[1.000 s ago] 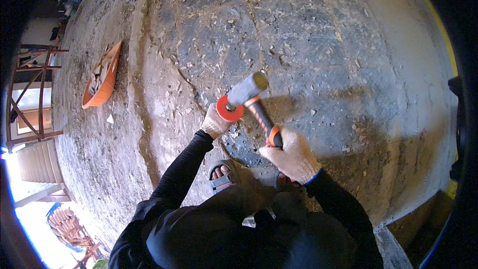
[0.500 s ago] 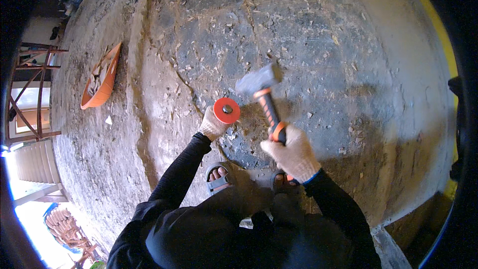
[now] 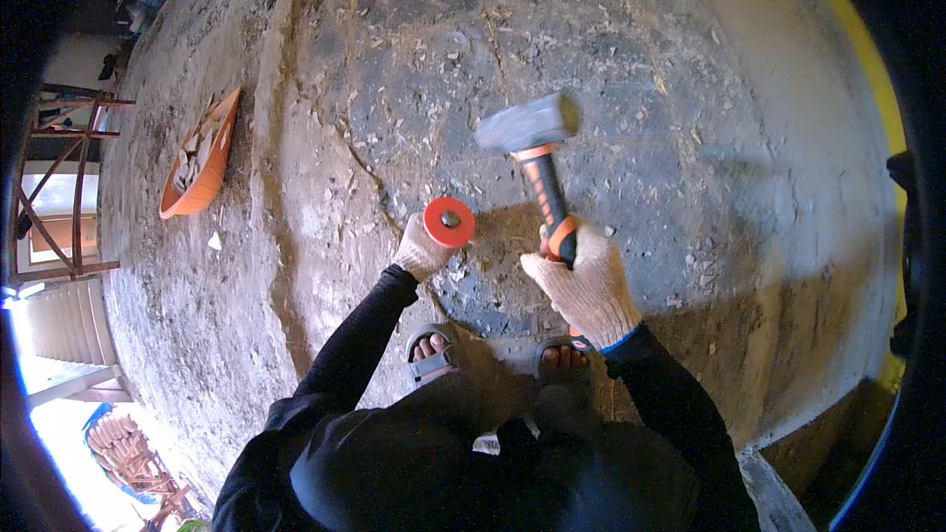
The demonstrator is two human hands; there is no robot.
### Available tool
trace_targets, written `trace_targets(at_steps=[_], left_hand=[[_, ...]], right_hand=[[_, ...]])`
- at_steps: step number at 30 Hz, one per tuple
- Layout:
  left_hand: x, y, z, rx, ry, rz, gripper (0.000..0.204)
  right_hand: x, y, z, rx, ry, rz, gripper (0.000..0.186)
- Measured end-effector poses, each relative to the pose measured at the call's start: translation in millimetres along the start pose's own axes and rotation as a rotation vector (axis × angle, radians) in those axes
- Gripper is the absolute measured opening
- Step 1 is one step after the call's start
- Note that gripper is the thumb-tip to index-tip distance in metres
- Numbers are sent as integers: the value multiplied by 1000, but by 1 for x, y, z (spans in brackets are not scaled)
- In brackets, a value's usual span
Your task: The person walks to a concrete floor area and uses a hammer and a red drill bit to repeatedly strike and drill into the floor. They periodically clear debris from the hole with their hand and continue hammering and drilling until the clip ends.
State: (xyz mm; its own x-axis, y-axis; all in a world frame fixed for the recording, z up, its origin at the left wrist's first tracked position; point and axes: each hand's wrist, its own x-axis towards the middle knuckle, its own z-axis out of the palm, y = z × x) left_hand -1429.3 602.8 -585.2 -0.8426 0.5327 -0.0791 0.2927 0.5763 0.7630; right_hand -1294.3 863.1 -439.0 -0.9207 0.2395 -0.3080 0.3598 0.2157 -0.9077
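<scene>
My gloved left hand point(image 3: 422, 246) grips an upright chisel point(image 3: 448, 221), seen end-on as a red round guard with a metal striking end at its middle; the shaft and tip are hidden. My gloved right hand point(image 3: 581, 281) is closed round the black and orange handle of a hammer point(image 3: 525, 124), whose grey head is raised to the upper right of the chisel, apart from it and slightly blurred. Cracked concrete floor point(image 3: 591, 39) with scattered chips lies beneath both hands, and my sandaled feet point(image 3: 431, 355) show just below them.
An orange basin point(image 3: 202, 182) with broken pieces lies at the left. Rusty metal frames point(image 3: 81, 138) stand at the far left, with a pile of wood point(image 3: 128, 453) in the bright lower left. A yellow-edged wall point(image 3: 877, 79) borders the right, above a dark step point(image 3: 828, 443) at lower right.
The hammer head, over the chisel a second ago, has risen and moved right, away from it, with my right hand lifting slightly. My left hand and the chisel have shifted only a little.
</scene>
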Motion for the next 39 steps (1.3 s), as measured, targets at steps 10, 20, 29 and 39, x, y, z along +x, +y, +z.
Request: trace_targets(at_steps=[10, 20, 29, 39], left_hand=[[0, 3, 0, -62, -66, -104, 50], [-3, 2, 0, -21, -62, -135, 51], [-2, -4, 1, 40, -92, -160, 39], [-1, 4, 3, 27, -84, -180, 43]], right_hand=[[-2, 22, 12, -114, -149, 105, 30], [-3, 10, 33, 112, 4, 148, 30], [4, -4, 3, 277, 153, 112, 28], [-6, 10, 7, -152, -145, 134, 27]])
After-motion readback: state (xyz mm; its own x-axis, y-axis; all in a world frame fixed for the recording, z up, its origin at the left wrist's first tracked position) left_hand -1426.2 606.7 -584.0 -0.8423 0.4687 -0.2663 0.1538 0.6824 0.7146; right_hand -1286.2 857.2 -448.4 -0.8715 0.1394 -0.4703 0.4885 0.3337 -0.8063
